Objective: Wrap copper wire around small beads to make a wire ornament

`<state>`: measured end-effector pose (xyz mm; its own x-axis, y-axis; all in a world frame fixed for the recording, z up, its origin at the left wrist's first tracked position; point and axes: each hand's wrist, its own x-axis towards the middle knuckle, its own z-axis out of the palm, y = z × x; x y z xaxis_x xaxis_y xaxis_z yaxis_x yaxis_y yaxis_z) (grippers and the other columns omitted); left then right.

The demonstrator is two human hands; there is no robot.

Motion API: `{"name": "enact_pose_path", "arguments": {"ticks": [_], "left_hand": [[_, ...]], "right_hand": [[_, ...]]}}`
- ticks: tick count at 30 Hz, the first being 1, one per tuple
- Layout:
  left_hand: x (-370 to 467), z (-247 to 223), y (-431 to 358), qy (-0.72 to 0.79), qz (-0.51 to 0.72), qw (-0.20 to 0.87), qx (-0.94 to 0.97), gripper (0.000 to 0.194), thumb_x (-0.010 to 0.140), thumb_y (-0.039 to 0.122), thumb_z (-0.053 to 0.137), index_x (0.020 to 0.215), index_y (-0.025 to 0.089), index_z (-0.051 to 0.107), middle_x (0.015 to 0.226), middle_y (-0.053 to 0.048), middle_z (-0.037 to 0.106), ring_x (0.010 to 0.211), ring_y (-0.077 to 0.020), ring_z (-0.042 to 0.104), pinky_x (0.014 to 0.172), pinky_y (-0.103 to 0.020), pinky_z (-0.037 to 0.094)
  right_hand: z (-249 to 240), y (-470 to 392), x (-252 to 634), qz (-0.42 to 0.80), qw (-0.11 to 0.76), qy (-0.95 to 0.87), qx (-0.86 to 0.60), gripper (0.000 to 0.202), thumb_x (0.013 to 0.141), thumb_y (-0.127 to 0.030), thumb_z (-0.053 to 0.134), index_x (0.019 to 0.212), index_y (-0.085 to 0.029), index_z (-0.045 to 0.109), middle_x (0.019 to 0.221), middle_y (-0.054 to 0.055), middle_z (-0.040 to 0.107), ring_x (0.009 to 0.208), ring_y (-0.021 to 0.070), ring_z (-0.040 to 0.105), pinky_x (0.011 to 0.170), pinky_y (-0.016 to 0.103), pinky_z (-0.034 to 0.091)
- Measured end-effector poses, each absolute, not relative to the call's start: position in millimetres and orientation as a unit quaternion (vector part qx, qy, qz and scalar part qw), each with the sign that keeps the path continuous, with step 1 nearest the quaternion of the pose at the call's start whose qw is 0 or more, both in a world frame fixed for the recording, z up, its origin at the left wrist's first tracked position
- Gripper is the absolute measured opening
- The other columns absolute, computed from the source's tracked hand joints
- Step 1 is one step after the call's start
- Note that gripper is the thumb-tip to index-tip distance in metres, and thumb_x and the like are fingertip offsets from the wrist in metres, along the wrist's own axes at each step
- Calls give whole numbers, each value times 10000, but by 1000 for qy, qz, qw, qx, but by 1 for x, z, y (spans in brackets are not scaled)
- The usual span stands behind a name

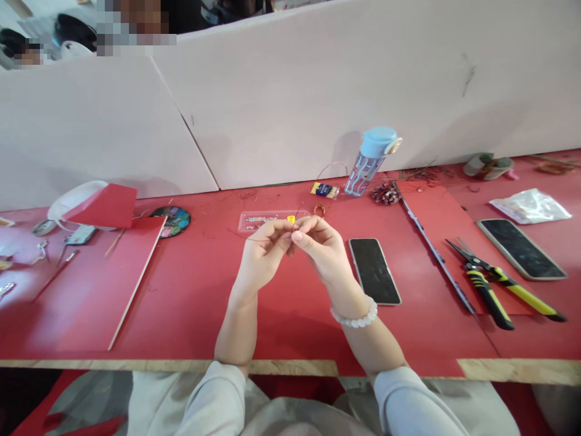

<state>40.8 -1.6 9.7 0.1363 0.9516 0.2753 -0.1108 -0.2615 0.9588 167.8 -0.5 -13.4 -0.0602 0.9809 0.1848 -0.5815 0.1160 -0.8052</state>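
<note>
Above the red table, my left hand (267,249) and my right hand (320,245) meet at the fingertips, both closed in a pinch. Between them runs a thin dark strand (254,240), a wire or thread; which, I cannot tell. One end sticks out left past my left hand, and a fine piece rises above the fingertips. Just behind lies a clear plastic tray (245,223) with small beads, partly covered by my fingers. A small yellow object (291,218) shows at its edge. Close behind my right hand is a copper-coloured coil (319,210).
A black phone (374,271) lies right of my right hand, with yellow-black pliers (492,278) and another phone (521,248) farther right. A blue-lidded bottle (370,160) stands by the white partition (318,91). Leftward are a wooden stick (138,281) and a colourful round dish (175,221).
</note>
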Motion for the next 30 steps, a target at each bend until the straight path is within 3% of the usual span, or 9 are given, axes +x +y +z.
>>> {"name": "enact_pose_path", "arguments": {"ticks": [4,10,15,19,22,26,30], "left_hand": [[39,13,-3,368,525,512,572,321,802,472,821,855,179,700,647,6,667,531,-99,587,542,-241,534],[33,18,-8,361,504,527,582,181,850,344,772,857,183,689,612,20,653,513,-89,567,534,-223,500],[32,18,-9,368,501,525,580,126,844,293,745,869,181,694,609,17,651,513,-94,568,526,-227,492],[32,18,-10,372,498,527,579,121,839,290,741,877,184,697,603,21,642,515,-94,564,529,-226,493],[33,19,-10,369,498,529,580,125,836,299,749,863,188,698,599,21,637,515,-94,564,525,-225,491],[34,19,-10,360,497,532,583,137,827,301,774,851,188,702,619,14,644,523,-96,575,528,-229,502],[36,18,-9,349,512,532,577,168,817,313,802,850,186,697,640,17,644,550,-98,597,535,-223,511]], "right_hand": [[-12,-1,173,589,635,-422,-268,343,759,-494,841,758,-240,610,714,-38,601,572,115,565,588,303,522],[-8,-2,194,542,664,-422,-295,282,913,-477,623,806,-234,717,693,4,631,610,137,542,596,300,470],[-7,-1,200,548,659,-417,-302,181,876,-423,699,884,-246,738,657,-18,613,582,130,550,567,294,471],[-7,1,200,528,678,-400,-319,174,824,-369,768,904,-263,655,639,-53,631,551,120,585,590,299,513],[-6,-1,200,512,683,-407,-325,295,821,-297,774,1063,-308,605,651,-78,654,546,129,618,630,327,557],[-2,-6,198,518,666,-423,-330,609,818,-232,772,1343,-385,504,669,-80,672,586,172,662,649,384,599],[0,-11,191,522,648,-452,-320,692,830,-235,769,1406,-398,421,685,-78,675,606,187,682,648,401,610]]}}
